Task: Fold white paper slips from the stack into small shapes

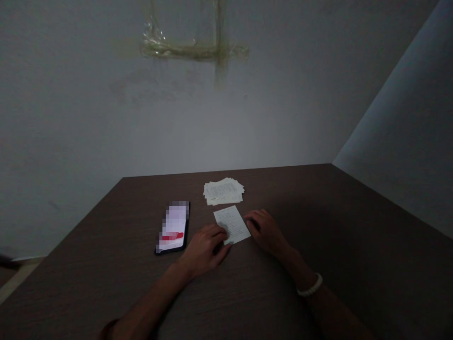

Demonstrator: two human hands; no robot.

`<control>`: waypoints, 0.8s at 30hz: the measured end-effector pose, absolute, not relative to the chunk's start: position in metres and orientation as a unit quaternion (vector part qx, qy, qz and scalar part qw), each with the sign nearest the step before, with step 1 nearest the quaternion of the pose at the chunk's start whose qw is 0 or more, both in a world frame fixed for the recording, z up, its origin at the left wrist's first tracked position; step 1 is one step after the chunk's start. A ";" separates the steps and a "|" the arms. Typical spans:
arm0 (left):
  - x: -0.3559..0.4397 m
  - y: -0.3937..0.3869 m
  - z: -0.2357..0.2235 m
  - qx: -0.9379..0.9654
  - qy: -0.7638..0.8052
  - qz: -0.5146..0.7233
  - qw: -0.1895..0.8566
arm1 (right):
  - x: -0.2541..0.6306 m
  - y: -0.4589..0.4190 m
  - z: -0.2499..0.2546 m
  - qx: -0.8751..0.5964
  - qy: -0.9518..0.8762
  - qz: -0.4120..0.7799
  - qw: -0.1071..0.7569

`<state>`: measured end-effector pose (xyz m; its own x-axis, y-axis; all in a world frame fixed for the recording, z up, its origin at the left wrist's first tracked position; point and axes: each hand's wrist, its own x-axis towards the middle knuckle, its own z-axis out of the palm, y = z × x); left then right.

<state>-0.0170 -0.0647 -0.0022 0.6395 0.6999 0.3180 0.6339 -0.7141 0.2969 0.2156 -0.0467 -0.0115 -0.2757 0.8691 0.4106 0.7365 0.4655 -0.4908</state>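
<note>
A small white slip of paper (234, 224) with rows of printed text lies at a slant on the brown table, between my two hands. My left hand (205, 248) grips its lower left edge, with bent fingers over the paper and the thumb at the bottom corner. At the slip's right edge rests my right hand (267, 231), fingers loosely curved and the thumb apart from them; its fingertips are close to the edge, and whether they touch it I cannot tell. Just beyond the slip sits an uneven stack of similar printed papers (223, 191).
To the left of my left hand lies a phone (173, 226) with a lit, blurred-out screen. The wooden table (106, 278) meets a grey wall (226, 127) at its back edge. Yellowed tape (184, 51) sticks to the wall. A pale bracelet (310, 286) circles my right wrist.
</note>
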 end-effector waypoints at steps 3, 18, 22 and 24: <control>-0.017 -0.066 0.000 0.903 0.357 0.219 0.097 | 0.214 -0.050 -0.012 -0.490 -0.819 0.088 0.286; -0.020 -0.045 -0.020 0.844 0.481 0.237 0.014 | 0.210 -0.049 -0.013 -0.502 -0.817 0.086 0.271; -0.021 -0.044 -0.020 0.851 0.462 0.242 0.054 | 0.210 -0.047 -0.012 -0.531 -0.791 0.083 0.291; -0.021 -0.043 -0.018 0.852 0.461 0.240 0.064 | 0.210 -0.046 -0.013 -0.538 -0.786 0.083 0.295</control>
